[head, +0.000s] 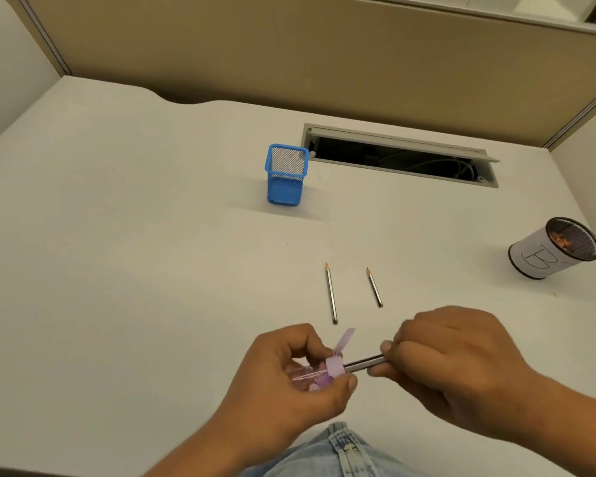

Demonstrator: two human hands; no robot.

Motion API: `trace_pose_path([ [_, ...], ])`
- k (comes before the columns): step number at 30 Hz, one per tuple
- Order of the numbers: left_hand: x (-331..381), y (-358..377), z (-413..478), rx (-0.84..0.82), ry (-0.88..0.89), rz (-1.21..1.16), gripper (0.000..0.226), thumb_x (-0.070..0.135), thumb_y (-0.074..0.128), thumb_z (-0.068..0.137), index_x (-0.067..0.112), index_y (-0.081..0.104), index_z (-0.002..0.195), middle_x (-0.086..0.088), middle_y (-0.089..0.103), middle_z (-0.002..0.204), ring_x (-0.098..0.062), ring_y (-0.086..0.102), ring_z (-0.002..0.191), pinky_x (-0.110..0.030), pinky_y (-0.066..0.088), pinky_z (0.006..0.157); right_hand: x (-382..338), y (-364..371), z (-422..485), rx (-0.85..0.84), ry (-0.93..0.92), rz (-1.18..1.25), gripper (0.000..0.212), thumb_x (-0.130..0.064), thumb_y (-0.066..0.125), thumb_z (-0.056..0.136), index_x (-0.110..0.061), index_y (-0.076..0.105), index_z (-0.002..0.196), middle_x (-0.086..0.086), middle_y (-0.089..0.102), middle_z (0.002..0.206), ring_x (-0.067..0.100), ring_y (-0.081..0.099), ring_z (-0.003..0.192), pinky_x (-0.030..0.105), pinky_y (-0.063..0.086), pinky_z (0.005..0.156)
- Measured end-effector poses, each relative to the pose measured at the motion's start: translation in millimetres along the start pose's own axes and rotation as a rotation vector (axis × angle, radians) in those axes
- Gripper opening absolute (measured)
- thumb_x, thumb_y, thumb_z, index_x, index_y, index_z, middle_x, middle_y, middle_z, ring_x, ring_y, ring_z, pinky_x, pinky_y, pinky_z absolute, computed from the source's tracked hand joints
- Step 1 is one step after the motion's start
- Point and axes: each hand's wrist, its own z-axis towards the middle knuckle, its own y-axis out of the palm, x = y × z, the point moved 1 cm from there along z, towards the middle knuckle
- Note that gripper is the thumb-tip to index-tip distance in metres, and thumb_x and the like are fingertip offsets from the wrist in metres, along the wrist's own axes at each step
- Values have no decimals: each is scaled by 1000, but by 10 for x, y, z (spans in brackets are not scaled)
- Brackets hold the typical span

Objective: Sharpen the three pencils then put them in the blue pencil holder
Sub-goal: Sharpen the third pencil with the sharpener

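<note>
Near the desk's front edge my left hand grips a small lilac sharpener with its lid flipped up. My right hand holds a grey pencil whose tip is pushed into the sharpener. Two more grey pencils lie on the white desk just beyond my hands, tips pointing away: a longer pencil on the left and a shorter pencil on the right. The blue mesh pencil holder stands upright farther back, with nothing visible in it.
A black mesh cup wrapped in white paper sits at the right and holds shavings. An open cable slot cuts into the desk behind the holder. Beige partition walls close the back. Denim shows at the bottom edge.
</note>
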Motion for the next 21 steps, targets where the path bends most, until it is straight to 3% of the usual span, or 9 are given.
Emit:
trace_pose_path([
  [1, -22, -10, -6, 60, 139, 170, 23, 15, 84, 68, 21, 62, 64, 11, 59, 58, -2, 48, 47, -14, 42, 49, -28, 9, 32, -71, 135, 125, 30, -38, 61, 93, -26, 49, 67, -11, 47, 54, 16, 37, 47, 25, 30, 43],
  [3, -67, -40, 3, 43, 496, 561, 20, 20, 81, 69, 21, 62, 69, 11, 57, 63, -4, 50, 53, -19, 46, 47, -79, 36, 84, -236, 561, 651, 40, -40, 68, 88, -25, 42, 61, -14, 40, 47, 8, 30, 45, 21, 25, 45],
  [5, -127, -57, 6, -37, 626, 667, 19, 20, 79, 70, 21, 60, 71, 9, 57, 66, -9, 55, 58, -26, 50, 48, -79, 112, 11, -359, 856, 998, 42, -36, 74, 84, -21, 45, 57, -11, 41, 45, 6, 30, 45, 21, 25, 47],
  [7, -64, -74, 5, -46, 490, 546, 21, 23, 80, 68, 25, 60, 71, 10, 59, 65, -7, 62, 60, -22, 51, 50, -81, 95, -12, -328, 812, 831, 34, -43, 74, 81, -24, 52, 64, -11, 51, 49, 6, 37, 46, 18, 30, 48],
  [10, 27, -61, 28, -67, 68, 101, 23, 20, 85, 67, 23, 62, 65, 7, 66, 63, -4, 69, 64, -16, 45, 53, -86, -107, -2, -151, 418, 308, 19, -51, 65, 82, -34, 56, 80, -15, 63, 71, 9, 51, 55, 13, 35, 47],
  [13, 10, -9, 32, -101, -44, -81, 21, 16, 84, 67, 20, 64, 62, 6, 62, 60, -4, 53, 52, -16, 43, 53, -83, -139, -15, -4, 11, -66, 30, -38, 59, 92, -20, 63, 68, -5, 59, 62, 21, 47, 48, 28, 36, 40],
  [15, 8, 7, -15, -28, 90, 25, 21, 17, 83, 65, 20, 63, 62, 10, 60, 56, -3, 49, 48, -14, 41, 50, -145, -91, 31, -33, 116, 11, 35, -43, 58, 92, -24, 54, 63, -6, 53, 54, 18, 42, 45, 26, 32, 40],
  [19, -42, -42, -65, -39, 605, 608, 22, 21, 82, 67, 20, 61, 71, 8, 55, 63, 0, 44, 55, -14, 38, 48, -177, -39, 80, -403, 901, 1003, 46, -45, 75, 80, -22, 45, 55, -10, 45, 46, 13, 29, 48, 23, 24, 48],
  [21, 10, -47, -49, -68, 554, 572, 23, 22, 83, 67, 22, 60, 72, 9, 55, 64, -3, 52, 55, -13, 38, 48, -140, -51, 71, -440, 901, 976, 44, -46, 77, 78, -21, 48, 56, -9, 45, 48, 13, 31, 48, 24, 25, 49],
])
